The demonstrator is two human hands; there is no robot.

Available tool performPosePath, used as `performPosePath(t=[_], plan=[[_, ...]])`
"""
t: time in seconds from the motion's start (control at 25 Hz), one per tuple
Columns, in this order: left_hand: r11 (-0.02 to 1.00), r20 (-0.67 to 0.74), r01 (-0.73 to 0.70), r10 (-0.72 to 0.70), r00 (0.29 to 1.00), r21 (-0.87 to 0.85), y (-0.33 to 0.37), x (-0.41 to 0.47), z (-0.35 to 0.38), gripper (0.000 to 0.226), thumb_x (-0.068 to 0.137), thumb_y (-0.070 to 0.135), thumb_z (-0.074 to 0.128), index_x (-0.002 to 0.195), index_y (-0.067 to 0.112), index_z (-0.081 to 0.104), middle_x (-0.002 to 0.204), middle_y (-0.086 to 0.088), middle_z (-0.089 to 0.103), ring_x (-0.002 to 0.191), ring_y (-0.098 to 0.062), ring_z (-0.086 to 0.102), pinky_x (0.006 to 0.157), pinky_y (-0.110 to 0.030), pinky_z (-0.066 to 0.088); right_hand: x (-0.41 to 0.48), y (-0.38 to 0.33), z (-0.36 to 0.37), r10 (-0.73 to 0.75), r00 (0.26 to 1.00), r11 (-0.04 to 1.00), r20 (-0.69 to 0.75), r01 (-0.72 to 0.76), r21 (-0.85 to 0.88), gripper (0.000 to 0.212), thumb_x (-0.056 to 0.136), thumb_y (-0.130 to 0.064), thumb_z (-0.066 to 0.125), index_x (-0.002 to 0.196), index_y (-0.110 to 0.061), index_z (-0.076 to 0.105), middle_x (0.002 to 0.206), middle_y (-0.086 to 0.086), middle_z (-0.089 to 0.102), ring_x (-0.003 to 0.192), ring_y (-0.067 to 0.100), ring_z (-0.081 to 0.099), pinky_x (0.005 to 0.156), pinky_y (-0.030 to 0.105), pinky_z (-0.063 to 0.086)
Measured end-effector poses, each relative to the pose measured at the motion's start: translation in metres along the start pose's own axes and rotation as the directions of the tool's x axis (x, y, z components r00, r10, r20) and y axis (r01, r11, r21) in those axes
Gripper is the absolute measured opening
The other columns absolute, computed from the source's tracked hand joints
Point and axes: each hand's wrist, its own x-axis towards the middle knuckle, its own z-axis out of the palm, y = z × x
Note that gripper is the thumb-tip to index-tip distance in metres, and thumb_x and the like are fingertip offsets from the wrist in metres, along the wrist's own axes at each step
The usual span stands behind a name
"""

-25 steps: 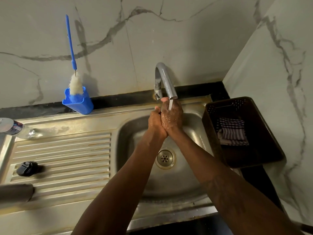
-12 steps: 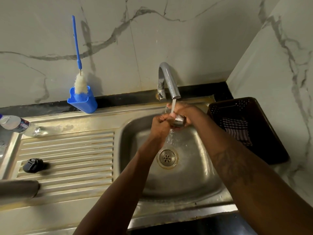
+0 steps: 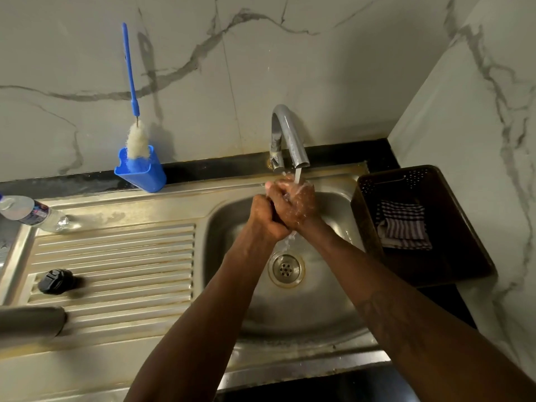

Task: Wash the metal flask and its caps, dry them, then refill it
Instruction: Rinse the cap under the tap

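The shiny metal cap seen a moment ago is hidden now: the left hand [image 3: 265, 219] and right hand [image 3: 295, 203] curl tight together under the tap [image 3: 290, 134], and what they hold cannot be told. Rinsing goes on. The flask [image 3: 29, 323] and black cap [image 3: 56, 281] lie on the drainboard [image 3: 130, 256]. The blue holder [image 3: 145, 177] has a bottle brush [image 3: 137, 140], the brown basket [image 3: 452, 265] a checked cloth [image 3: 401, 227]

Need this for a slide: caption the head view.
Left hand and right hand clasp together under the running tap; black cap rests on the drainboard.
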Motion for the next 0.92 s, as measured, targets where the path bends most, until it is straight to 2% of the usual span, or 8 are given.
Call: performPosePath(t=[0.08, 0.16, 0.28, 0.4, 0.6, 0.72, 0.8, 0.92], plan=[[1.0, 0.028, -0.018, 0.018, 0.999, 0.003, 0.005, 0.009, -0.002, 0.049, 0.106, 0.042, 0.044, 0.134, 0.01, 0.069, 0.128, -0.014, 0.071, 0.119, -0.029, 0.068, 0.106, -0.043, 0.053, 0.009, -0.012, 0.008, 0.413, 0.911, 0.88, -0.006, -0.397, 0.26, 0.049, 0.096, -0.062, 0.052, 0.093, -0.017, 0.073, 0.092, 0.006, 0.071, 0.082, 0.02, 0.07, 0.075, 0.035, 0.06], [0.989, 0.031, 0.008, -0.012, 0.999, 0.146, 0.001, 0.01, -0.005, 0.045, 0.107, 0.039, 0.039, 0.118, 0.01, 0.072, 0.103, -0.012, 0.075, 0.091, -0.024, 0.073, 0.083, -0.036, 0.06, 0.025, -0.012, 0.003, 0.646, 0.754, 0.706, 0.122, -0.65, 0.279, 0.045, 0.096, -0.06, 0.055, 0.085, -0.018, 0.068, 0.091, 0.006, 0.07, 0.082, 0.024, 0.069, 0.082, 0.046, 0.062], [0.942, -0.044, 0.009, 0.006, 0.999, 0.335, -0.015, 0.01, -0.003, 0.038, 0.105, 0.027, 0.036, 0.1, 0.011, 0.07, 0.081, -0.007, 0.075, 0.071, -0.019, 0.071, 0.067, -0.031, 0.059, 0.041, -0.012, -0.02, 0.691, 0.651, 0.69, 0.313, -0.724, -0.016, 0.041, 0.101, -0.049, 0.052, 0.087, -0.015, 0.069, 0.08, 0.004, 0.067, 0.078, 0.025, 0.065, 0.09, 0.046, 0.059], [0.897, -0.09, -0.071, 0.122, 0.988, 0.436, -0.013, 0.019, 0.007, 0.035, 0.106, 0.023, 0.045, 0.118, 0.001, 0.069, 0.093, -0.012, 0.077, 0.083, -0.027, 0.075, 0.077, -0.041, 0.065, 0.035, -0.019, -0.032, 0.687, 0.632, 0.699, 0.359, -0.71, -0.088, 0.039, 0.105, -0.047, 0.049, 0.095, -0.013, 0.066, 0.089, 0.008, 0.066, 0.085, 0.027, 0.065, 0.085, 0.038, 0.056], [0.853, -0.142, -0.156, 0.258, 0.956, 0.498, 0.0, 0.02, 0.016, 0.035, 0.106, 0.026, 0.053, 0.13, 0.002, 0.062, 0.097, -0.011, 0.069, 0.082, -0.023, 0.068, 0.073, -0.038, 0.059, 0.018, -0.026, -0.016, 0.616, 0.787, 0.788, 0.045, -0.614, -0.04, 0.027, 0.103, -0.03, 0.057, 0.116, -0.01, 0.07, 0.105, 0.009, 0.071, 0.085, 0.022, 0.066, 0.066, 0.028, 0.051], [0.92, -0.081, -0.182, 0.222, 0.972, 0.346, -0.001, 0.015, 0.019, 0.03, 0.105, 0.029, 0.058, 0.12, 0.006, 0.071, 0.112, -0.016, 0.077, 0.1, -0.03, 0.076, 0.079, -0.04, 0.063, 0.002, -0.013, -0.011, 0.193, 0.974, 0.95, -0.119, -0.216, -0.226, 0.03, 0.103, -0.032, 0.054, 0.121, -0.009, 0.064, 0.114, 0.013, 0.069, 0.103, 0.028, 0.067, 0.086, 0.037, 0.057], [0.92, -0.034, -0.199, 0.224, 0.974, 0.339, -0.003, 0.01, 0.014, 0.032, 0.108, 0.025, 0.052, 0.122, 0.004, 0.071, 0.114, -0.018, 0.077, 0.105, -0.031, 0.075, 0.082, -0.042, 0.063, -0.001, -0.002, -0.019, -0.043, 0.995, 0.942, -0.09, 0.01, -0.335, 0.028, 0.101, -0.028, 0.058, 0.119, -0.007, 0.063, 0.11, 0.015, 0.068, 0.1, 0.032, 0.067, 0.086, 0.041, 0.057], [0.87, -0.01, -0.244, 0.275, 0.961, 0.427, -0.012, 0.008, 0.004, 0.039, 0.112, 0.029, 0.044, 0.123, 0.002, 0.07, 0.112, -0.018, 0.075, 0.101, -0.029, 0.073, 0.083, -0.039, 0.063, 0.007, -0.019, -0.037, 0.27, 0.959, 0.922, 0.084, -0.233, -0.31, 0.027, 0.102, -0.04, 0.056, 0.111, -0.017, 0.067, 0.085, 0.0, 0.065, 0.077, 0.018, 0.066, 0.062, 0.027, 0.051]])
